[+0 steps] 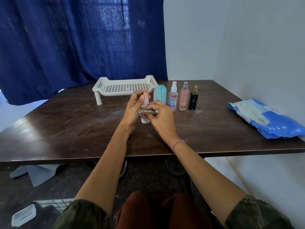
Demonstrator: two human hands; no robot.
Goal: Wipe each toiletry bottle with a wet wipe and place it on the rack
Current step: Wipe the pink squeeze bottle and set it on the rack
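A pink tube with a white cap (145, 98) stands cap-down on the table, held near its top by my left hand (134, 107). My right hand (162, 117) pinches a crumpled wet wipe (146, 111) against the tube's lower part. Behind them the white perforated rack (125, 87) holds nothing. To its right stand a teal bottle (160, 94), a pink spray bottle with a white top (173, 98), a taller pink spray bottle (183, 97) and a black perfume bottle with a gold cap (193, 99).
A blue and white wipes pack (267, 119) lies at the table's right side. The dark wooden table (66, 123) meets a white wall on the right and a blue curtain behind. A clear plastic box (24, 215) lies on the floor at the lower left.
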